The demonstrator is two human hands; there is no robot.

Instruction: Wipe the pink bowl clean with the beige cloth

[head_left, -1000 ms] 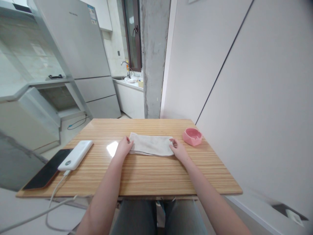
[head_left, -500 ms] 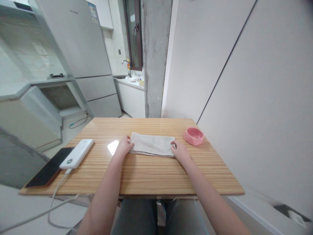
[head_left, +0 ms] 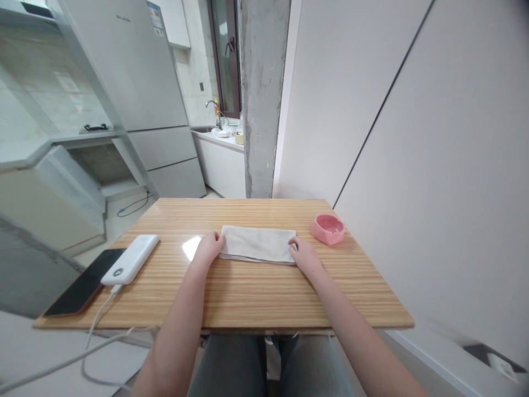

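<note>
A folded off-white cloth lies flat as a long strip across the middle of the wooden table. At its left end, my left hand is closed, thumb and fingers pinching the edge. My right hand holds the opposite end near its edge, thumb and index finger curled on the fabric. The layers show along the cloth's near side, slightly offset from each other.
A pink faceted bowl sits right of my right hand. On the left are a white power bank with a white cable and a dark phone-like slab. A wall runs along the right side.
The fingers of my left hand have closed in on the cloth's left edge. My right hand and the cloth stay almost where they were.
</note>
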